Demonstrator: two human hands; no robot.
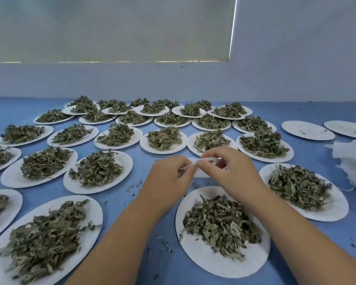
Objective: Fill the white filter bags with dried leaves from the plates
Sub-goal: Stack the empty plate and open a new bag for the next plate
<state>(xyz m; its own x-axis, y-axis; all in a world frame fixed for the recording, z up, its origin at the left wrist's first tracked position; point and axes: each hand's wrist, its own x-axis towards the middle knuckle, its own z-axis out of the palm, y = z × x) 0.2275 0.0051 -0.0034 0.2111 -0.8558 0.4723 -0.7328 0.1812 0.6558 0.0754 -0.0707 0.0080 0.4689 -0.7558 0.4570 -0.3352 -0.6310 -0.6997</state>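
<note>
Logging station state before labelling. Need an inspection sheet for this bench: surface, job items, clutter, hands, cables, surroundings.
Surface: blue table, largely covered by plates.
Job's things: many white plates heaped with dried leaves, nearest plate under the right forearm; one filter bag held between the hands; pile of filter bags at the right edge.
Clutter: leaf crumbs scattered on the blue; nearly empty plates far right.
Grippers: left hand and right hand both pinch the filter bag.
Cables: nothing seen.
Surroundings: white wall, drawn window blind.
</note>
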